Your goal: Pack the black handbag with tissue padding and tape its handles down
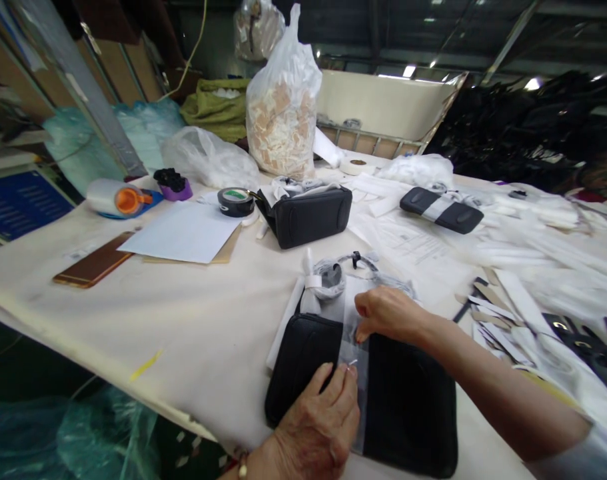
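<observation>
A black zip case (413, 407) lies flat on the table before me, with a translucent white strip (366, 380) across its middle. My left hand (316, 420) rests on the near part of the case, fingers extended and fingertips against the strip. A small white sliver shows at those fingertips. At the far edge of the case, my right hand (390, 313) has its fingers curled around the strip, thumb low on it; the exact grip is partly hidden. Just beyond lies a grey coiled strap (329, 280) wrapped with a white band.
Another black case (313, 217) stands partly open behind, and a banded one (443, 210) lies farther right. Black tape (236, 201), white sheets (183, 230) and a brown phone-shaped object (93, 260) are on the left. Scraps (496, 320) lie right; a stuffed plastic bag (283, 113) stands behind.
</observation>
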A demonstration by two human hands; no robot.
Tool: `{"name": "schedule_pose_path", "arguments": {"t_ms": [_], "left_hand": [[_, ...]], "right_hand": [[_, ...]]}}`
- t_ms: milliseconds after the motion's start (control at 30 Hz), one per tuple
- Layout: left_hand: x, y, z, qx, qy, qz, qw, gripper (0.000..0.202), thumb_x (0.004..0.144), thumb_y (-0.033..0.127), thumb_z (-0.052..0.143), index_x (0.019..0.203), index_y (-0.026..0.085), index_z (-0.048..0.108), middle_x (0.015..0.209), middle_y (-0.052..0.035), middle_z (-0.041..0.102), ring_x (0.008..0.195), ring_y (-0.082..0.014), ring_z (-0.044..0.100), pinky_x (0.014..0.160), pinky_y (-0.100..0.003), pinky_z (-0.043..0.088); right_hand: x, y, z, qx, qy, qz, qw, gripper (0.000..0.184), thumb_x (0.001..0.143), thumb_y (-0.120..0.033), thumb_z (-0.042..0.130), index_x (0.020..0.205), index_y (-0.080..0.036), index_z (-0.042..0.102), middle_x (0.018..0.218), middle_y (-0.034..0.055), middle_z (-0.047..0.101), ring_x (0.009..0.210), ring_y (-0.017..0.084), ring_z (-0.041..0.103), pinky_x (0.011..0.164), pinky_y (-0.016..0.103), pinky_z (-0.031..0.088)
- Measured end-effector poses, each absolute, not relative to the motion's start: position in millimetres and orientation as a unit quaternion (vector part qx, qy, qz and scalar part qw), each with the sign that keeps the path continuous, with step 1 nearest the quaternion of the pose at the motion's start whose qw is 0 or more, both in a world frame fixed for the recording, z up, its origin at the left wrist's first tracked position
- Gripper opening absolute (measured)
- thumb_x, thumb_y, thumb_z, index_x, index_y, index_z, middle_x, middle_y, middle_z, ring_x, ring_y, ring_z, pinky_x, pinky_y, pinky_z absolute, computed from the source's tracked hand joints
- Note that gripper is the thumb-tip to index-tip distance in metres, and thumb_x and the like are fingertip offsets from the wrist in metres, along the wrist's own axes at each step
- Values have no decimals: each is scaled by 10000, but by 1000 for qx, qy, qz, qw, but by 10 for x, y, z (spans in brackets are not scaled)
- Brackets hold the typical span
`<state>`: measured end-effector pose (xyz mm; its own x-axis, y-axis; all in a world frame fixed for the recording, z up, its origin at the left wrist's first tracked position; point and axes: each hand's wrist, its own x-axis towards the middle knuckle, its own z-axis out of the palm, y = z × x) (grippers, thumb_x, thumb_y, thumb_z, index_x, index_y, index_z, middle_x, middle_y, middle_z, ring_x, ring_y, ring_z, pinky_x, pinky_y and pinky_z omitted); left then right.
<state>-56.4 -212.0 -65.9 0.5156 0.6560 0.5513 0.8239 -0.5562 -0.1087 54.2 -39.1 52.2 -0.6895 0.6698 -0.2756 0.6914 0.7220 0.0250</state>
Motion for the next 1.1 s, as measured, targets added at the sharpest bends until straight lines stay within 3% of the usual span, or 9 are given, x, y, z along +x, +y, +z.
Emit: {"name": "schedule_pose_path", "arguments": {"t_ms": [133, 267, 333, 500, 600, 733, 867, 1000, 1100], "left_hand": [[-583, -2124, -665, -858, -434, -213, 174, 358, 832, 218, 375, 1082, 82, 592, 1252, -153, 544, 1187, -268, 464, 1023, -414, 313], [-581, -2118, -679, -855, -434, -221, 180, 360, 826, 219, 379, 1084, 80, 588, 1248, -151, 545, 1179, -268, 470, 1015, -411, 329], [-574, -2118, -689, -857, -433, -219, 176, 355, 829, 219, 384, 1083, 78, 588, 1236, -151, 552, 1186, -270, 463, 1020, -418, 330], [-550, -2123, -692, -832, -442, -295, 160, 277, 819, 125, 371, 945, 83, 614, 1077, -138, 611, 1111, -232, 516, 1023, -397, 357], [-550, -2127, -648, -812, -454, -331, 160, 265, 816, 80, 356, 926, 60, 597, 990, -148, 618, 1043, -211, 545, 989, -376, 400], [-579, -2124, -546, -821, -456, -291, 180, 329, 872, 128, 340, 1112, 36, 546, 1153, -162, 588, 1138, -209, 488, 967, -362, 404], [-582, -2128, -497, -842, -447, -234, 193, 379, 903, 239, 362, 1208, 90, 529, 1229, -101, 578, 1153, -200, 487, 988, -354, 364], [-586, -2128, -639, -813, -450, -320, 184, 341, 864, 170, 416, 1162, 133, 578, 1187, -80, 615, 1117, -188, 530, 1046, -345, 307], [-646, -2025, -918, -776, -420, -423, 207, 384, 876, 180, 396, 1229, 217, 542, 1091, -22, 668, 1002, -155, 599, 1064, -321, 303]], "right_hand": [[596, -402, 541, 398, 915, -19, 68, 56, 757, -233, 658, 775, -181, 670, 740, 28, 667, 677, 165, 609, 520, 227, 329], [774, -857, 299, 371, 928, 6, -25, 253, 877, -108, 402, 888, -161, 650, 862, 65, 647, 776, 164, 580, 675, 259, 414], [889, -1142, 62, 293, 940, 43, -171, 323, 851, -57, 352, 933, -143, 653, 875, 82, 659, 850, 195, 570, 750, 301, 432], [1056, -1569, -379, 262, 924, 112, -253, 419, 846, -61, 306, 1174, -104, 562, 1191, 122, 603, 1170, 250, 453, 991, 450, 296], [1045, -1660, -482, 252, 928, 104, -255, 414, 842, -89, 339, 1178, -162, 569, 1130, 72, 640, 1166, 239, 453, 1041, 467, 210], [973, -1785, -603, 253, 906, 62, -333, 406, 836, -137, 328, 1120, -241, 598, 980, 28, 688, 1091, 231, 517, 1081, 492, 124], [1215, -1834, -448, 212, 918, 34, -333, 327, 805, -120, 406, 1017, -253, 617, 865, -32, 708, 953, 171, 600, 1092, 382, 147], [2030, -1701, -8, 403, 845, 51, -348, 291, 825, -163, 504, 1096, -238, 581, 1025, 26, 679, 1035, 185, 574, 1021, 364, 304], [2870, -1500, 262, 672, 612, 68, -411, 310, 827, -414, 491, 1018, -206, 617, 1089, 72, 637, 1085, 226, 538, 978, 372, 376]]}}
